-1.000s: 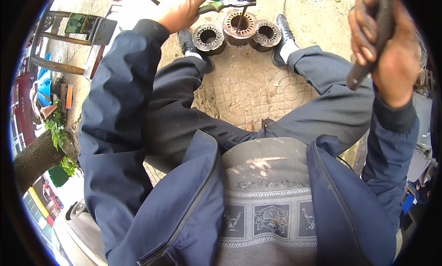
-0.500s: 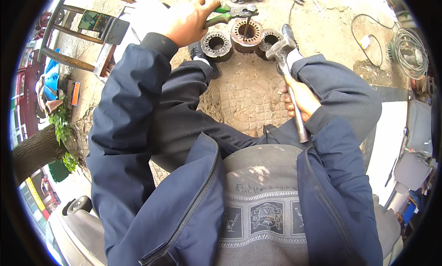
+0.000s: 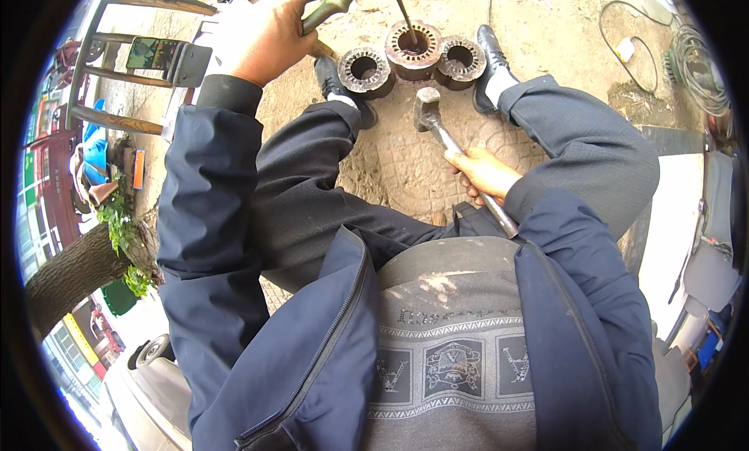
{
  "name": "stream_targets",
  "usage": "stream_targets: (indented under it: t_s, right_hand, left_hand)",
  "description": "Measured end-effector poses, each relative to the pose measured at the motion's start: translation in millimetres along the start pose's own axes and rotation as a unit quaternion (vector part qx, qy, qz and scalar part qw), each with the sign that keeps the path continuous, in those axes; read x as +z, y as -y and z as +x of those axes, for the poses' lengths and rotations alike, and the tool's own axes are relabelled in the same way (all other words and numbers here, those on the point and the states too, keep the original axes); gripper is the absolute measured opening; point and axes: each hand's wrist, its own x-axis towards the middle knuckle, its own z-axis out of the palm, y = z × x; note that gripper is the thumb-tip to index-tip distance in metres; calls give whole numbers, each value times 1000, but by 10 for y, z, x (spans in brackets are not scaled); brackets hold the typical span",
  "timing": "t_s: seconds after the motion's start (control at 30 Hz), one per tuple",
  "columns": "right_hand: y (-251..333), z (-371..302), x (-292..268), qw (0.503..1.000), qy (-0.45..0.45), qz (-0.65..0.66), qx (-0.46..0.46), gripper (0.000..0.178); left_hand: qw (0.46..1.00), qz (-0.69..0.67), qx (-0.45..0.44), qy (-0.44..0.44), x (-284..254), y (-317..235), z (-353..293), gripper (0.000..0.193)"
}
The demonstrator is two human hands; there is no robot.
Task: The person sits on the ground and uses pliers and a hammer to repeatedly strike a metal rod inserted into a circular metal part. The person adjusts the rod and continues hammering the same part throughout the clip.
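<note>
My left hand [image 3: 269, 33] is closed around green-handled pliers [image 3: 326, 12], whose jaws run up to the top edge of the picture. Beside the jaws a thin dark metal rod [image 3: 401, 6] slants down into the bore of the middle slotted motor core [image 3: 399, 59]; whether the jaws grip it I cannot tell. A greyer slotted core stands on either side, one at left [image 3: 364, 86] and one at right [image 3: 462, 78]. My right hand [image 3: 485, 172] grips a hammer [image 3: 447, 133] by its metal handle. Its head hangs in front of the cores, apart from them.
My shoes [image 3: 493, 61] flank the cores on the rough ground. At left, a phone [image 3: 152, 54] rests against a wooden-runged chair or ladder frame [image 3: 117, 122]. A coil of cable [image 3: 697, 80] lies far right, with a loose cord beside it. A tree trunk [image 3: 74, 265] is at left.
My left hand and the pliers have moved left and up, and more of the rod shows. My right hand has lowered the hammer, its head shifting left, away from the right core.
</note>
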Motion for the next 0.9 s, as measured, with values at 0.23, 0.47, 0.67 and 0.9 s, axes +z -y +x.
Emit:
stream_targets:
  t_s: [0.23, 0.47, 0.67, 0.9]
  right_hand:
    - [-26, -65, -35, 999, -15, 34, -8, 45]
    - [5, -107, -67, 998, -20, 50, -15, 45]
    - [197, -428, -90, 997, -27, 62, -25, 43]
    - [1214, -1823, -460, 940, -119, -6, -321, 52]
  left_hand:
    - [979, -199, 41, 20, 721, 444, -184, 63]
    - [984, -169, 62, -2, 808, 418, -173, 64]
    - [969, 8, 96, 228, 375, 379, 211, 90]
    - [950, -45, 198, 236, 448, 506, 535, 119]
